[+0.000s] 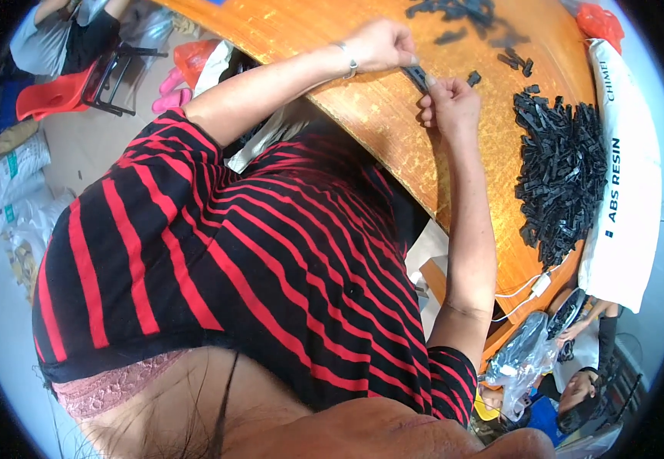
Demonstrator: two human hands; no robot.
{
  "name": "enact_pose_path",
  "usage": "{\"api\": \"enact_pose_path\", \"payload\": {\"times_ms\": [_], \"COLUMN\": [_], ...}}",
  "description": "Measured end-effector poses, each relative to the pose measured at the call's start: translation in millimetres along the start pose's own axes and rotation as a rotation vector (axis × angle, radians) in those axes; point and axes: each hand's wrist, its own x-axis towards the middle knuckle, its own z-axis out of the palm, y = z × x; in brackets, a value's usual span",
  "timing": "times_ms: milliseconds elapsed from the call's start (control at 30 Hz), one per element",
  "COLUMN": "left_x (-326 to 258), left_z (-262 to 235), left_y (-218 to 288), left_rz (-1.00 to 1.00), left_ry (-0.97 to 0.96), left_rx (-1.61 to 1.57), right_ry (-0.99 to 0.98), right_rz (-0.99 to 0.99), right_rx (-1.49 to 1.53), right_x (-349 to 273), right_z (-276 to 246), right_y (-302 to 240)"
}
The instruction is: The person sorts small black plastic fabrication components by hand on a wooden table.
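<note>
Together left hand (381, 46) and right hand (448, 103) grip a black plastic clip (417, 75)

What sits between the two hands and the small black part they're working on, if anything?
Nothing visible. The left hand and right hand both already pinch the small black part above the orange table. The pile of black parts lies apart, to the right.

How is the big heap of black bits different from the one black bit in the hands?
The heap of black plastic pieces lies loose on the orange table, off to the right; the single black plastic piece is pinched between the left hand and right hand. The heap is many pieces piled up, touched by no hand; the held one is alone. Both look the same dark black.
</note>
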Motion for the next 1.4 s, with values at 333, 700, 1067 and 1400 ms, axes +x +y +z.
{"api": "enact_pose_path", "payload": {"times_ms": [333, 700, 1067, 1400], "left_x": [0.8, -7.5, -137.2, 24.8], "left_z": [8.5, 1.5, -173.9, -13.5], "left_y": [14.7, -5.3, -13.8, 33.7], "left_rz": [-0.003, 0.233, -0.123, 0.248], "left_ry": [0.011, -0.014, -0.262, 0.207], "left_rx": [0.168, 0.147, 0.044, 0.323], "right_ry": [0.191, 0.209, 0.059, 0.438], "right_rz": [-0.261, -0.377, -0.529, -0.449], "right_rx": [-0.446, -0.503, -0.466, -1.048], "right_x": [24.1, -3.0, -26.8, 21.2], "right_z": [-8.8, 0.6, -0.7, -43.8], "right_y": [26.6, 8.5, -4.1, -0.8]}}
